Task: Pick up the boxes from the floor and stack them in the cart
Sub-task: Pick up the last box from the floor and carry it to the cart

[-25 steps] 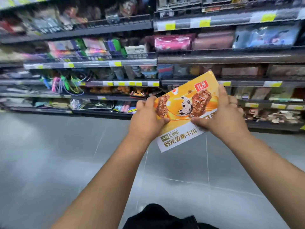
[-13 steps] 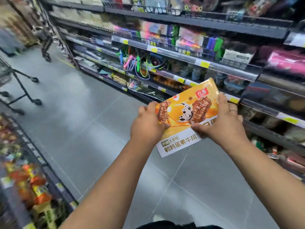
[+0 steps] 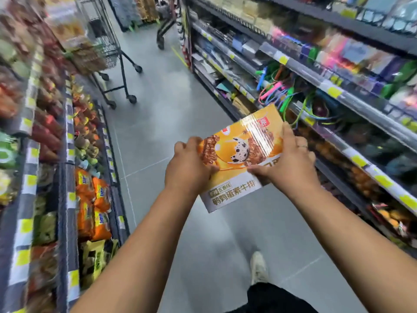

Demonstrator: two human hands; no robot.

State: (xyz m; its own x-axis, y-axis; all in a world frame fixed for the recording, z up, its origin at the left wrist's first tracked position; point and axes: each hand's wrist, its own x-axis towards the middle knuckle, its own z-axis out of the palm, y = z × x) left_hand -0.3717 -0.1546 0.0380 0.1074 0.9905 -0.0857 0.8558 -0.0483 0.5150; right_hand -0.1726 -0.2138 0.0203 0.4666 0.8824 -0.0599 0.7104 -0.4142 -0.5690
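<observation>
Left hand: your left hand grips the box's left edge; the fingers curl round behind that edge; the thumb presses on the printed face.
Right hand: your right hand grips the box's right edge; the fingers lie along and behind it; the thumb presses on the face; a ring shows on one finger.
Box: the orange-and-white box hangs between the fingers of both hands, clear of the floor; it is tilted, its printed face towards you, its white lettered band nearest you.
Cart: a wire cart on a black wheeled frame stands ahead of your left fingers and to their left, well apart from the box; its load is too blurred to tell.
Floor: the grey tiled floor runs beneath your fingers and on past them; a pale shoe shows below your right fingers.
Shelves: stocked shelves run to the right of your right fingers, coloured skipping ropes hanging just beyond them; snack shelves run to the left of your left fingers.
</observation>
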